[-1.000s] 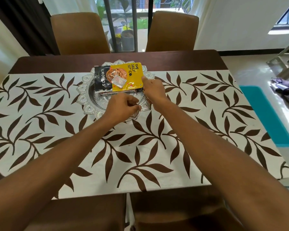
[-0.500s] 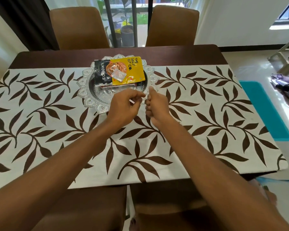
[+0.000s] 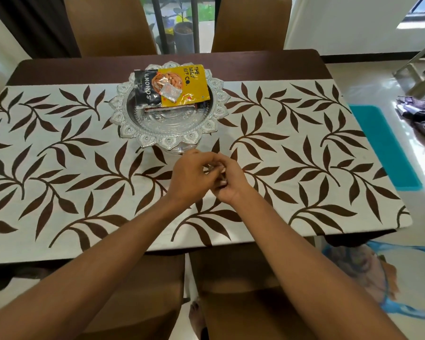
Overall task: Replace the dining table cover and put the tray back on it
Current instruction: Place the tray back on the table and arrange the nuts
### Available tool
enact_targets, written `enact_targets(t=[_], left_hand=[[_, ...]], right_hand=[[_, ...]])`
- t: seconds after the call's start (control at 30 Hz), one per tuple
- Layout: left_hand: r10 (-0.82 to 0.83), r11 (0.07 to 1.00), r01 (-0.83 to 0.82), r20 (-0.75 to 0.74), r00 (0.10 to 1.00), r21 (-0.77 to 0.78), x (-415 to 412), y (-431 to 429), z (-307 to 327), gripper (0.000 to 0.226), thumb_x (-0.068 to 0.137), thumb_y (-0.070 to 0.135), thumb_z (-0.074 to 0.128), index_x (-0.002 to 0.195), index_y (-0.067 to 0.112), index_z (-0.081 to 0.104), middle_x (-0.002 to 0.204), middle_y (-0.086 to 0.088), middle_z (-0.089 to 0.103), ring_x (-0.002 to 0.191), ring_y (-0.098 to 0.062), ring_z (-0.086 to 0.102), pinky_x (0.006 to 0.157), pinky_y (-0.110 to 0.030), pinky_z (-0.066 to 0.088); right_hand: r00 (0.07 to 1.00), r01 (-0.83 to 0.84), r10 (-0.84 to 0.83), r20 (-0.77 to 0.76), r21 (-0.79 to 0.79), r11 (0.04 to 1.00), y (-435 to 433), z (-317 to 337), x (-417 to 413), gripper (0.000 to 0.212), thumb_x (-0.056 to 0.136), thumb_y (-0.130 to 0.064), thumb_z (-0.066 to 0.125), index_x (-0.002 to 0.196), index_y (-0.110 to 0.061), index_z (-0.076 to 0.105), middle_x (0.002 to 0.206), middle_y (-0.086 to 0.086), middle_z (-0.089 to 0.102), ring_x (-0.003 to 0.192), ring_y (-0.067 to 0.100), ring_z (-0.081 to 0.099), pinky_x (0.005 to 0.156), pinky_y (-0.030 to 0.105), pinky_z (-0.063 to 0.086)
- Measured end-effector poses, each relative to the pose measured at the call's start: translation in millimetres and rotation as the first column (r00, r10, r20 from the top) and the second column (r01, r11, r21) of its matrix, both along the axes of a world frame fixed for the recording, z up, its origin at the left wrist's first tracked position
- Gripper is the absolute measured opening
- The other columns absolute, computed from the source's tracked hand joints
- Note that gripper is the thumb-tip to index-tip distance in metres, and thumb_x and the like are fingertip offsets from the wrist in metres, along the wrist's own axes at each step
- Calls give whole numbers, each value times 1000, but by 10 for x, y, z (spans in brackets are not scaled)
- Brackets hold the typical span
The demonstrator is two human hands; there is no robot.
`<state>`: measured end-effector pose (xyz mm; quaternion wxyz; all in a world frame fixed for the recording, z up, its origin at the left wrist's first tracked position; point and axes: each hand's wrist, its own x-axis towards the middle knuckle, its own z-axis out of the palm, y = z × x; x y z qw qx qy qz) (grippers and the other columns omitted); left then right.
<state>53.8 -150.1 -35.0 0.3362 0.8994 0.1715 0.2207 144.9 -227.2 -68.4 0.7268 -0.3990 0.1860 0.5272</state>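
Head view gives us the bench [image 3: 255, 66] with the leaf-print cover [image 3: 304, 168] already spread flat over it. The cover reaches close to the near and right edges, and a strip of bare dark wood shows along the far edge. The silver tray [image 3: 167, 141] stands on the cover by the middle of the far edge. An almond packet [image 3: 182, 82] lies in it, with a small clear sachet [image 3: 170, 92] on top.

We judge both parts of the task done, or all but done: the cover is on and the tray is back. What is left looks minor. The cover stops short of the far edge, so we might square it, and the tray could be centred.

The 2 hands, left hand [image 3: 189, 175] and right hand [image 3: 228, 182], meet just above the cover, near the tray's near rim but apart from it. Their fingers curl against one another, so the grip of each is narrow. We cannot tell whether anything small is pinched between them.
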Motion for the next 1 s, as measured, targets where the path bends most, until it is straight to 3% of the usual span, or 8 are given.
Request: enact_targets(t=[0.17,0.27,0.3,0.37,0.43,0.53,0.7,1.0], left_hand=[[81,962,-69,38,996,-263,-67,70,-70,19,82,23,81,100,23,76,82,11,73,85,-4,68,75,-13,50],[213,920,-201,-2,977,-337,-192,252,-330,12,87,24,76,98,21,77,82,8,71,81,-8,67,74,-23,57],[245,901,-244,-43,969,-358,-235,316,-448,10,87,22,75,98,21,77,83,6,71,82,-10,68,76,-30,59],[278,893,-307,-133,951,-328,-348,439,-609,11,88,19,74,99,20,76,90,5,73,88,-13,68,83,-35,59],[257,916,-311,-225,940,-254,-416,535,-752,19,88,22,75,106,16,76,100,5,72,93,-13,67,84,-33,57],[141,981,-179,-363,921,-73,-444,565,-917,36,88,30,75,120,13,72,114,-1,67,98,-15,61,81,-28,50],[140,989,-113,-367,920,95,-449,513,-1112,28,91,32,69,115,17,75,106,-2,65,94,-16,56,75,-27,42],[149,976,-87,-319,936,201,-341,548,-1107,15,92,22,67,96,15,79,93,1,69,82,-11,57,68,-23,39]], right_hand=[[990,-102,111,87,-99,990,-52,-155,15,38,101,-42,57,70,-21,51,48,-8,38,34,2,28,29,13,17],[943,-154,222,249,-265,952,-63,-207,4,44,102,-42,56,66,-20,46,53,-4,37,39,6,26,35,17,20],[868,-160,313,385,-382,910,-78,-251,26,45,103,-43,54,66,-18,47,55,-3,40,42,7,29,38,20,24],[510,-70,556,657,-612,788,-83,-380,68,51,104,-44,50,64,-12,50,55,-1,42,47,10,35,49,28,33],[166,36,682,712,-696,717,-83,-545,103,56,106,-43,46,61,-10,52,52,-2,43,48,11,38,56,32,37],[-101,175,752,652,-732,658,-73,-751,130,55,107,-43,43,63,-13,55,55,-4,47,52,14,46,60,35,45],[-263,321,773,578,-703,635,-134,-1010,14,48,107,-38,43,70,-15,63,62,-1,58,56,15,49,60,37,53],[-310,422,747,588,-619,662,-117,-1062,-49,42,105,-30,52,68,-14,63,58,-1,56,49,12,43,48,27,41]])
